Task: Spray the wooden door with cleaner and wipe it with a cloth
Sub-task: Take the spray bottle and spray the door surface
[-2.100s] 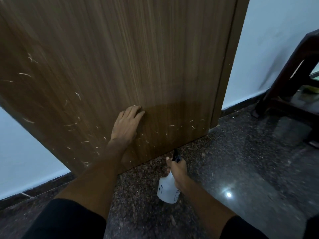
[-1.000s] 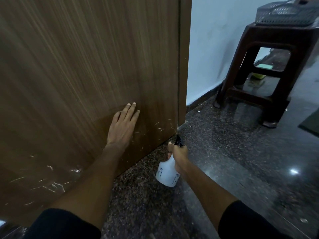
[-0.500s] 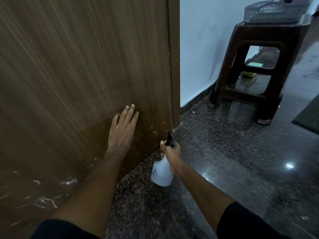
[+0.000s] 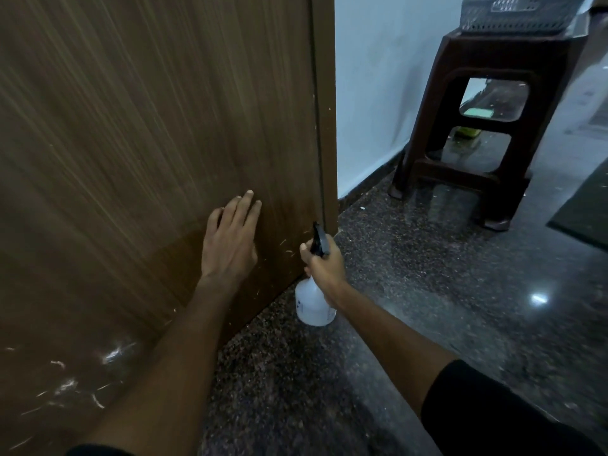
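The brown wooden door (image 4: 138, 133) fills the left half of the head view, with white streaks low on its panel. My left hand (image 4: 230, 241) lies flat against the door's lower part, fingers together and pointing up. My right hand (image 4: 324, 261) grips the neck of a white spray bottle (image 4: 312, 304) with a black trigger head, its nozzle aimed at the door's lower right corner close to the edge. No cloth is in view.
A dark brown plastic stool (image 4: 487, 126) stands to the right against the pale wall (image 4: 371, 93), a dark basket (image 4: 513, 11) on top of it. The polished granite floor (image 4: 427, 307) stretches right. A dark mat (image 4: 585, 218) lies at the far right edge.
The view has swung right along the door. My right hand with the bottle has lifted and moved toward the door's lower right corner. My left hand has stayed flat on the panel.
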